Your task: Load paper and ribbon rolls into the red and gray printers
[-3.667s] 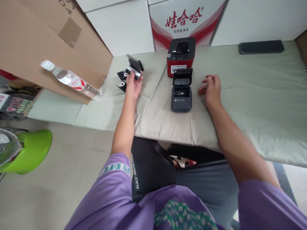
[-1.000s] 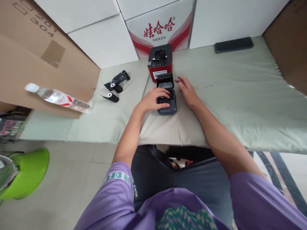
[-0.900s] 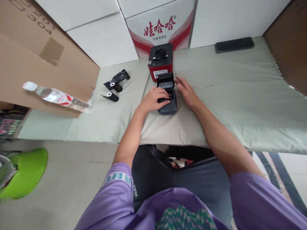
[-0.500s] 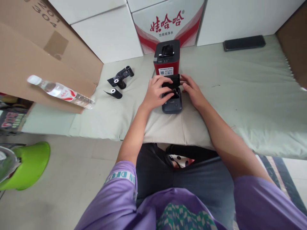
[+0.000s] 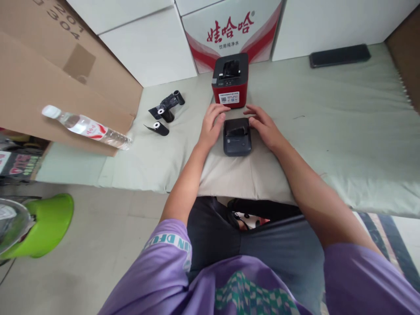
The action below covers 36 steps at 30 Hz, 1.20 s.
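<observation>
Closed now, the small dark grey plastic label printer (image 5: 237,138) has its lid down; left hand (image 5: 211,124) and right hand (image 5: 264,127) flank it, each grip apart, fingers resting loosely.

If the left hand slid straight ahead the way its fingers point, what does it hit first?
Probably the red printer: the left hand lies beside the dark printer, fingers aimed at its lower left corner.

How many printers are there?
2. The grey printer sits shut on the pad between the left hand and right hand. The red printer stands just behind it, by the white box.
</observation>
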Motion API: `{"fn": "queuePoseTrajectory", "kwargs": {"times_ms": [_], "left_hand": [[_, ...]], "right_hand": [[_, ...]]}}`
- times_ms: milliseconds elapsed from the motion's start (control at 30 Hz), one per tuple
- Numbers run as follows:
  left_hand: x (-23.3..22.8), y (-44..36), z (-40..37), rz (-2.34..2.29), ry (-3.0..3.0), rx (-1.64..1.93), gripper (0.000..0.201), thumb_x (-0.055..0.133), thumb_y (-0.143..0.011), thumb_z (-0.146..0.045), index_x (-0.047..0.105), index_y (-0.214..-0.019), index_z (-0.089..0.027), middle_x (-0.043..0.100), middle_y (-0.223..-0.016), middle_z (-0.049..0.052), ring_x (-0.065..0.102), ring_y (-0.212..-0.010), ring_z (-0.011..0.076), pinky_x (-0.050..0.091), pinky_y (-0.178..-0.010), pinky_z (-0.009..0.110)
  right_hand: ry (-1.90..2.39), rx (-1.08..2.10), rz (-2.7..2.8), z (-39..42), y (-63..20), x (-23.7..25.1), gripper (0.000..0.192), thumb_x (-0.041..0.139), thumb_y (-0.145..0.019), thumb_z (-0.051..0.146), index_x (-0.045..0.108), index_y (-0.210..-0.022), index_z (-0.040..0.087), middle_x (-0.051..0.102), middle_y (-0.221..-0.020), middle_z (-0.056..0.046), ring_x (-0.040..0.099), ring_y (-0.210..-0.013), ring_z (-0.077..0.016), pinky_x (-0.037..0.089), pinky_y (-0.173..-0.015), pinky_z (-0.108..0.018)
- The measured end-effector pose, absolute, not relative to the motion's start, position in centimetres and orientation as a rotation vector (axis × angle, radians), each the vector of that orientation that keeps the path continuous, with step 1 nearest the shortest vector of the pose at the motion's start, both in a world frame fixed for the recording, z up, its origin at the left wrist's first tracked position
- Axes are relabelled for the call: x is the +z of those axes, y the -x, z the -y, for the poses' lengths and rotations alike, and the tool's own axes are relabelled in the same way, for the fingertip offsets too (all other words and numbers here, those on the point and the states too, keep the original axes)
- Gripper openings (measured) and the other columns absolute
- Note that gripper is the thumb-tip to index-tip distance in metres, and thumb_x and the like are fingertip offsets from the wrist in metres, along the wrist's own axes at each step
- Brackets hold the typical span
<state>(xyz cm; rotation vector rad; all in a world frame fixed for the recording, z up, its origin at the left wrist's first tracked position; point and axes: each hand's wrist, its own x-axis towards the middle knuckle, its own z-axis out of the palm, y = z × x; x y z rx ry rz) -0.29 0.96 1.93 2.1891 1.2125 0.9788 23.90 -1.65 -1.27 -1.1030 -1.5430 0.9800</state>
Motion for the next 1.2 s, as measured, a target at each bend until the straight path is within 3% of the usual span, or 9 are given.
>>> {"fn": "queuePoseTrajectory", "kwargs": {"times_ms": [100, 267, 500, 733, 833, 933, 1067, 1133, 1200], "left_hand": [[0.6, 0.5, -2.4, -1.073, -2.044, 0.787, 0.085, 0.046, -0.102, -0.087, 0.063, -0.150, -0.020, 0.067, -0.156, 0.014, 0.061, -0.143, 0.0318, 0.049, -0.115, 0.047], [0.0, 1.2, -3.7, -0.889, -1.925, 0.588, 0.067, 0.067, -0.097, -0.063, 0.064, -0.150, -0.022, 0.066, -0.161, 0.012, 0.057, -0.155, 0.0317, 0.043, -0.130, 0.045], [0.6, 1.2, -3.8, -0.878, -1.853, 0.532, 0.062, 0.073, -0.097, -0.046, 0.063, -0.152, -0.021, 0.065, -0.163, 0.015, 0.062, -0.152, 0.0296, 0.049, -0.127, 0.044], [-0.1, 1.0, -4.4, -0.762, -1.746, 0.563, 0.070, 0.082, -0.091, -0.052, 0.065, -0.150, -0.018, 0.065, -0.162, 0.018, 0.062, -0.152, 0.0319, 0.049, -0.127, 0.044], [-1.0, 0.7, -4.2, -0.773, -1.745, 0.629, 0.068, 0.082, -0.090, -0.052, 0.067, -0.146, -0.018, 0.067, -0.159, 0.018, 0.062, -0.150, 0.0333, 0.047, -0.128, 0.046], [-1.4, 0.1, -3.6, -0.854, -1.718, 0.825, 0.054, 0.075, -0.098, -0.056, 0.071, -0.140, -0.023, 0.068, -0.157, 0.013, 0.060, -0.150, 0.0318, 0.043, -0.131, 0.045], [-1.2, -0.4, -3.7, -0.983, -1.365, 1.190, 0.046, 0.050, -0.113, -0.062, 0.072, -0.137, -0.029, 0.065, -0.158, 0.007, 0.065, -0.142, 0.0283, 0.055, -0.112, 0.040], [-0.9, -0.5, -4.0, -1.006, -1.202, 1.257, 0.048, 0.041, -0.117, -0.058, 0.071, -0.136, -0.026, 0.067, -0.153, 0.010, 0.069, -0.132, 0.0263, 0.058, -0.098, 0.036], [-0.7, -0.6, -4.2, -1.006, -1.151, 1.258, 0.048, 0.036, -0.118, -0.053, 0.071, -0.133, -0.023, 0.070, -0.147, 0.011, 0.072, -0.124, 0.0240, 0.058, -0.090, 0.032]], "right_hand": [[1.119, 0.977, 1.546, 1.4, -23.8, -1.7, 0.073, 0.073, -0.089, 0.077, 0.065, -0.151, 0.038, 0.072, -0.145, -0.008, 0.067, -0.131, -0.0346, 0.055, -0.120, -0.061], [1.124, 0.993, 1.547, 1.0, -23.7, -2.3, 0.073, 0.081, -0.087, 0.066, 0.064, -0.151, 0.036, 0.073, -0.140, -0.011, 0.067, -0.135, -0.0366, 0.055, -0.121, -0.062], [1.103, 1.020, 1.589, 1.3, -23.8, -2.0, 0.067, 0.081, -0.088, 0.059, 0.066, -0.148, 0.035, 0.073, -0.144, -0.010, 0.066, -0.141, -0.0369, 0.054, -0.123, -0.063], [1.072, 1.037, 1.653, 1.8, -23.5, -1.2, 0.063, 0.076, -0.090, 0.061, 0.068, -0.146, 0.034, 0.071, -0.151, -0.011, 0.065, -0.145, -0.0360, 0.052, -0.126, -0.061], [1.091, 1.025, 1.633, 1.8, -23.5, -1.4, 0.065, 0.076, -0.089, 0.064, 0.068, -0.145, 0.033, 0.071, -0.151, -0.011, 0.065, -0.146, -0.0351, 0.052, -0.127, -0.060], [1.149, 0.951, 1.551, 1.9, -23.7, -1.9, 0.064, 0.076, -0.088, 0.059, 0.067, -0.144, 0.030, 0.071, -0.150, -0.013, 0.066, -0.143, -0.0346, 0.053, -0.125, -0.060], [1.280, 0.873, 1.403, 4.1, -23.1, -2.4, 0.060, 0.070, -0.088, 0.042, 0.064, -0.146, 0.029, 0.071, -0.146, -0.014, 0.071, -0.132, -0.0332, 0.057, -0.119, -0.062], [1.357, 0.904, 1.359, 6.1, -21.7, -2.3, 0.076, 0.069, -0.082, 0.036, 0.055, -0.157, 0.028, 0.068, -0.149, -0.017, 0.070, -0.134, -0.0352, 0.056, -0.120, -0.064], [1.438, 0.901, 1.352, 8.2, -19.6, -1.9, 0.107, 0.074, -0.074, 0.031, 0.033, -0.172, 0.022, 0.059, -0.162, -0.022, 0.062, -0.148, -0.0398, 0.050, -0.126, -0.067]]}}
